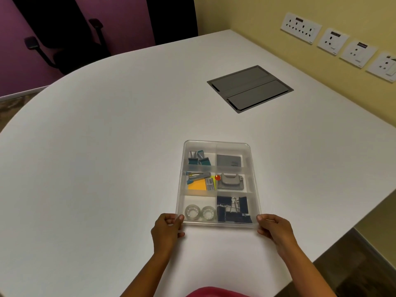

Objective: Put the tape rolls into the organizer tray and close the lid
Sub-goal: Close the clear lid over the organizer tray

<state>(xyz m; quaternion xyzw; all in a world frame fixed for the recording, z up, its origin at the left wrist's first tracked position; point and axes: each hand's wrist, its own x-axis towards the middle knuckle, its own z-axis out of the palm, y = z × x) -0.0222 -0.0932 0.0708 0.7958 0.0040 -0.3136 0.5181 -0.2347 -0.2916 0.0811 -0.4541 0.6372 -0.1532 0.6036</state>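
A clear plastic organizer tray (254, 168) with several compartments rests on the white table. Two clear tape rolls (200, 212) lie side by side in its near-left compartment. A translucent lid seems to lie over the tray, though I cannot tell for sure. My left hand (167, 231) grips the tray's near-left corner, thumb on top. My right hand (275, 230) grips the near-right corner the same way.
Other compartments hold teal clips (198, 158), a grey card (228, 160), a stapler with yellow sticky notes (199, 181), a grey punch (231, 181) and black binder clips (234, 211). A grey cable hatch (249, 88) sits flush in the table, far right. The table edge runs at right.
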